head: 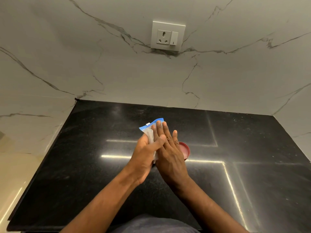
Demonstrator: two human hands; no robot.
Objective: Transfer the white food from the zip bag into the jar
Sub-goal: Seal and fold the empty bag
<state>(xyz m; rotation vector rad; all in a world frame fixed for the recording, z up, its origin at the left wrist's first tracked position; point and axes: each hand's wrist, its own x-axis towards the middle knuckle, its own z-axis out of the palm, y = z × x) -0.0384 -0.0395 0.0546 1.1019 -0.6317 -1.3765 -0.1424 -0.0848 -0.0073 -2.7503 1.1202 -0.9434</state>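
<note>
A clear zip bag (150, 132) with a blue zip strip on top is pressed flat between my two palms above the black counter. My left hand (145, 155) holds it from the left, thumb across its front. My right hand (170, 152) lies flat against its right side, fingers straight and pointing away from me. The bag stands upright, zip end farthest from me; white contents show faintly through the plastic. A round red jar top (185, 149) peeks out behind my right hand, mostly hidden. I cannot tell whether it is a lid or an open jar mouth.
The black granite counter (101, 165) reaches to a white marble wall behind and on both sides. A white socket with a switch (167, 37) sits on the back wall. The counter's front edge runs just ahead of my body.
</note>
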